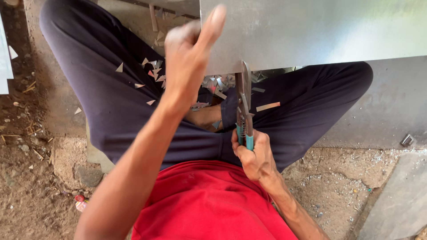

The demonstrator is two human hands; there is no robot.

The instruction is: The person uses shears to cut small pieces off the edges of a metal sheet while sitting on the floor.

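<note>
Left hand: the left hand [189, 58] is raised at the near left corner of the metal sheet [311, 31], fingers closed on its edge, thumb [212, 24] pressed flat against the face of the sheet.
Right hand: the right hand [252, 153] is closed around the teal handles of the tin snips [244, 106], below the sheet's lower edge.
Tin snips: upright, blades pointing up, their tips meeting the lower edge of the sheet just right of the left hand.
Metal sheet: a grey flat panel, standing across the top of the view above the person's lap.
Offcuts: small triangular metal scraps [153, 73] lie scattered on the dark trousers [102, 66] and between the legs under the sheet's lower edge.
Clothing: red shirt [209, 204] at the bottom of the view.
Ground: bare dirt and concrete [342, 182] on both sides of the legs.
</note>
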